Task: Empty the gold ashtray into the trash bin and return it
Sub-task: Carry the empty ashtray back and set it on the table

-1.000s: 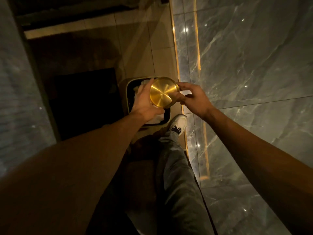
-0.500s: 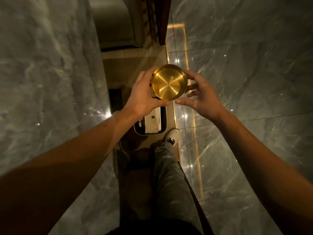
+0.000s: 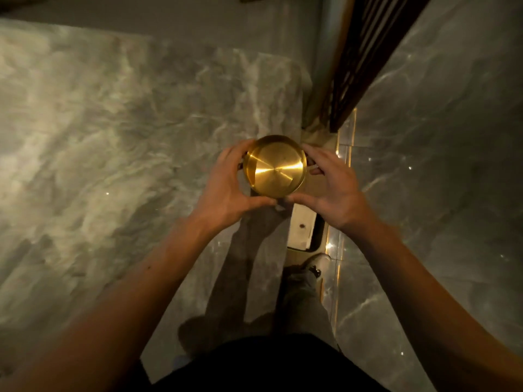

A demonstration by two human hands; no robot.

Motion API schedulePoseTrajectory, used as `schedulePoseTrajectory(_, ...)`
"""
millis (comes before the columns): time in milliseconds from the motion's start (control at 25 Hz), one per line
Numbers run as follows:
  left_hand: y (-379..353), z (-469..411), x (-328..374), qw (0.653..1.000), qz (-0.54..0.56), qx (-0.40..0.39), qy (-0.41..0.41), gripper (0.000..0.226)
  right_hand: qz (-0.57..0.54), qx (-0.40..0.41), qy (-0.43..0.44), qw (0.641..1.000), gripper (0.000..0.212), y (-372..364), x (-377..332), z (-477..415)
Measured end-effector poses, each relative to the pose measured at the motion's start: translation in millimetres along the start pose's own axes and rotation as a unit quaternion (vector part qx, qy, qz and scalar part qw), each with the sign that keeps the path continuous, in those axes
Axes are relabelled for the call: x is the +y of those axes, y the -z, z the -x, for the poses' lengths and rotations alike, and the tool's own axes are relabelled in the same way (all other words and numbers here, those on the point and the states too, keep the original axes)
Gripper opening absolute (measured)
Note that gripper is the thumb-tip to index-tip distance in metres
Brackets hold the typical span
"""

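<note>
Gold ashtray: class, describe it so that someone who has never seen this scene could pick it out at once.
Start at the grey marble counter filling the left of the head view and follow its right edge to the two raised hands. Between the left hand and the right hand sits the gold ashtray, a round shallow dish. It alone is bright, polished gold; everything around it is dull grey stone or dark.

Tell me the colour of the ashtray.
Shiny gold, with bright streaks across its flat round face; the ashtray shows in the head view, the only one.

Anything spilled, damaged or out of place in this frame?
Nothing stands out. Left hand and right hand hold the gold ashtray level; its bowl looks clean. No spill shows on the marble counter.
</note>
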State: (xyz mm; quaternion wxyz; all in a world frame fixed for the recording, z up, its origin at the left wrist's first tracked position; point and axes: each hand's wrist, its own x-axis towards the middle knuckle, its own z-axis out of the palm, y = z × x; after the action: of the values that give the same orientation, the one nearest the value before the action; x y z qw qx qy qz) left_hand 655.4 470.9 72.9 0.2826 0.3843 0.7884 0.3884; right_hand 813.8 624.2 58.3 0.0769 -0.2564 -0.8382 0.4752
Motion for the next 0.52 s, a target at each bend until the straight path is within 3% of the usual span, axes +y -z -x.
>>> schedulePoseTrajectory(280, 122, 58, -50, 0.998, 0.014, 0.064, -0.004, 0.102, 0.001, 0.011, 0.037, 0.999, 0.087, -99, -107, -18)
schedulePoseTrajectory(520, 191, 99, -63, 0.997, 0.017, 0.07, -0.028, 0.102, -0.067, 0.015, -0.005, 0.998, 0.088, -146, -180, -6)
